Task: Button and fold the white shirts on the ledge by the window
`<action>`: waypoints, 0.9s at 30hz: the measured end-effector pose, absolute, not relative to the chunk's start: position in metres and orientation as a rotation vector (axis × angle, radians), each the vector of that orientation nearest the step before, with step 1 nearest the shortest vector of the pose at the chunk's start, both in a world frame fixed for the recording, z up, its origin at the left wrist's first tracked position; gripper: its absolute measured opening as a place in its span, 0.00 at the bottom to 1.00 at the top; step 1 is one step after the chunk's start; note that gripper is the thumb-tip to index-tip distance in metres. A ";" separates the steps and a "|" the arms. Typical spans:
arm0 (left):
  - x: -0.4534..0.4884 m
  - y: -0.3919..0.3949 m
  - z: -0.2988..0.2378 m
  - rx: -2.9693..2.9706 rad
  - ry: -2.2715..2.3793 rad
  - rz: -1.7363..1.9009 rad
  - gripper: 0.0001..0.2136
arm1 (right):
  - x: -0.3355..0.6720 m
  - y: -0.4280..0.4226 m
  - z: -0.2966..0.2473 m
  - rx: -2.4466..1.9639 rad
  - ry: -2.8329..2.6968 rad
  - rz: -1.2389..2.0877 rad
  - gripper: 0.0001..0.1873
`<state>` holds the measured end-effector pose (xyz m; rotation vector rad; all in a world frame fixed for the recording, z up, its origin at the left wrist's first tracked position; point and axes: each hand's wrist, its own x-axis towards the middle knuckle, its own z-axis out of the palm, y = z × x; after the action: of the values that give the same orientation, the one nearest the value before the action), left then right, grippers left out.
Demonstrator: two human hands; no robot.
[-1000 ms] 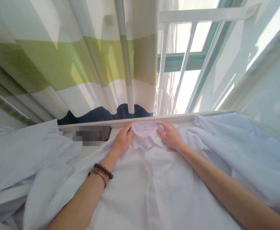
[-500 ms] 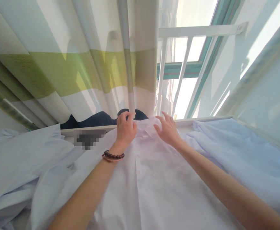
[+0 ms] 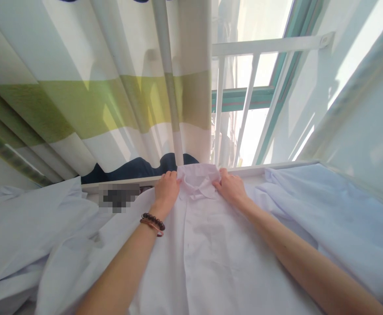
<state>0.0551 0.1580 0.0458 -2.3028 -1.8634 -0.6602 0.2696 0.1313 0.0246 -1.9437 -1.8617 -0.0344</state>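
Observation:
A white button-up shirt [image 3: 211, 253] lies spread front side up below me, its collar [image 3: 198, 171] at the far end. My left hand [image 3: 166, 190], with a dark bead bracelet [image 3: 153, 220] on the wrist, is closed on the shirt at the collar's left side. On the collar's right side my right hand [image 3: 231, 186] pinches the fabric, thumb toward the middle. The collar stands up a little between both hands. The fingertips are partly hidden behind the cloth.
More white cloth [image 3: 20, 236] is heaped at the left, and pale bluish-white cloth [image 3: 349, 218] lies at the right. Behind the surface's raised white edge [image 3: 112, 183] hangs a white and green curtain [image 3: 96, 105]. White railing bars [image 3: 248, 100] cross the window at the right. A blurred-out dark patch lies left of the shirt.
Both hands have come down from above the collar and taken hold of its two sides. The collar now stands up more clearly between them, and the view has shifted slightly.

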 end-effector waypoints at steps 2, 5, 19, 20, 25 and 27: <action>0.060 0.157 0.046 -2.323 -1.856 -0.746 0.08 | 0.270 0.133 0.026 -1.950 -1.852 -0.005 0.09; 0.064 0.163 0.054 -2.302 -1.858 -0.939 0.09 | 0.280 0.140 0.038 -1.933 -1.809 -0.005 0.09; 0.078 0.165 0.065 -2.429 -1.838 -0.974 0.31 | 0.262 0.159 0.048 -1.613 -1.771 -0.061 0.37; 0.073 0.153 0.055 -2.431 -1.801 -0.795 0.30 | 0.258 0.149 0.030 -1.605 -1.817 -0.115 0.37; 0.035 0.106 0.042 -2.129 -1.673 -0.350 0.23 | 0.249 0.115 -0.022 -1.648 -1.963 -0.229 0.31; 0.022 0.096 0.051 -2.053 -1.722 -0.239 0.24 | 0.249 0.113 -0.024 -1.652 -1.964 -0.248 0.30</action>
<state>0.0219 0.0956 0.0512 -2.0526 -1.7215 -0.2395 0.2485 0.1134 -0.0239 -1.6522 -1.9645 -0.2480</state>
